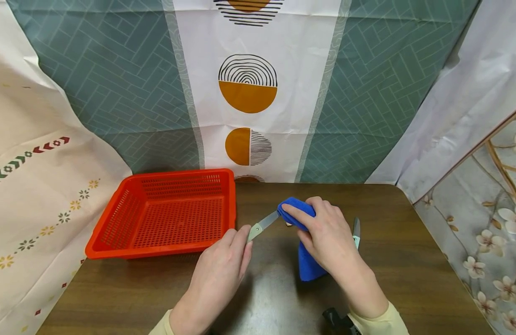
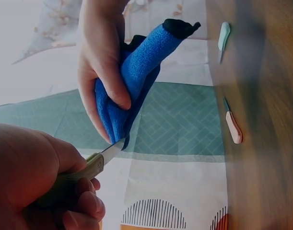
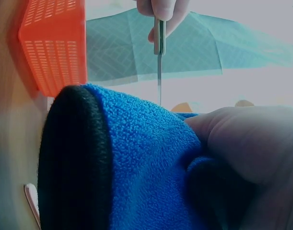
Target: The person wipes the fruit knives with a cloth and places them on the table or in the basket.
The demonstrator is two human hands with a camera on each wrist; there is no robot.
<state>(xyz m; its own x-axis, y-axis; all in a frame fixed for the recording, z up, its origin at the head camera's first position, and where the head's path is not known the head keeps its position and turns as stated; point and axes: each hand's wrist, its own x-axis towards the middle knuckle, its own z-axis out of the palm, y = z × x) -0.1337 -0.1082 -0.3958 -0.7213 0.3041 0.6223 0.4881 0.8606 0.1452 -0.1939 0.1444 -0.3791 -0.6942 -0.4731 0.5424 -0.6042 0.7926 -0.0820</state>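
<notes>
A folding knife (image 1: pixel 255 231) with a pale green handle and a round pivot is held by its handle in my left hand (image 1: pixel 222 265). Its blade (image 2: pixel 112 151) points away from that hand, toward the right. My right hand (image 1: pixel 325 230) pinches a blue cloth (image 1: pixel 310 265) with dark edging around the blade's tip, which the folds hide. The rest of the cloth (image 3: pixel 141 163) hangs below the right hand. Just beyond the right wrist lies a second knife (image 1: pixel 356 235) with a mint handle. A pink-handled knife (image 2: pixel 234 128) lies on the table, mostly hidden behind the cloth in the head view.
A red plastic basket (image 1: pixel 161 253) with slotted walls stands at the back left of the brown wooden table (image 1: pixel 408 260). Patterned curtains (image 1: pixel 249 149) hang behind the table and at both sides. A black object (image 1: pixel 335 318) shows by the right sleeve.
</notes>
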